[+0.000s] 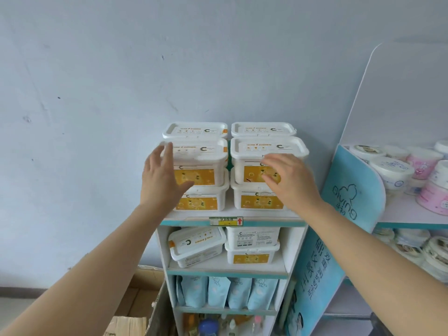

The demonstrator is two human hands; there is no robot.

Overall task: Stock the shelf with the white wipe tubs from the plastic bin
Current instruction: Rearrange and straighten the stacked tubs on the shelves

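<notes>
Two bare forearms reach up from the bottom corners toward a narrow white shelf unit (232, 214) with teal edging, set against a pale blue wall (97, 81). Fingers of the left hand (161, 177) are spread and released, held in front of the left side of the upper front-left wipe tub (201, 163); whether they touch it cannot be told. Fingers of the right hand (291, 180) are likewise loose and open, lying over the orange label of the upper front-right wipe tub (264, 156), gripping nothing.

Just beyond the fingertips, white tubs with orange labels stand on the top shelf in two columns, stacked two high at the front, with more lids showing behind. Below the hands, under a yellow price tag (226, 221), the next shelf holds a tilted tub (196, 246) on the left and two stacked tubs (252, 246) on the right. Lower still stand light blue pouches (228, 292). Left of the left forearm, on the floor, sits a cardboard box (145, 311). Right of the right hand, a blue panel (351, 190) fronts another shelf of round tubs (392, 170).
</notes>
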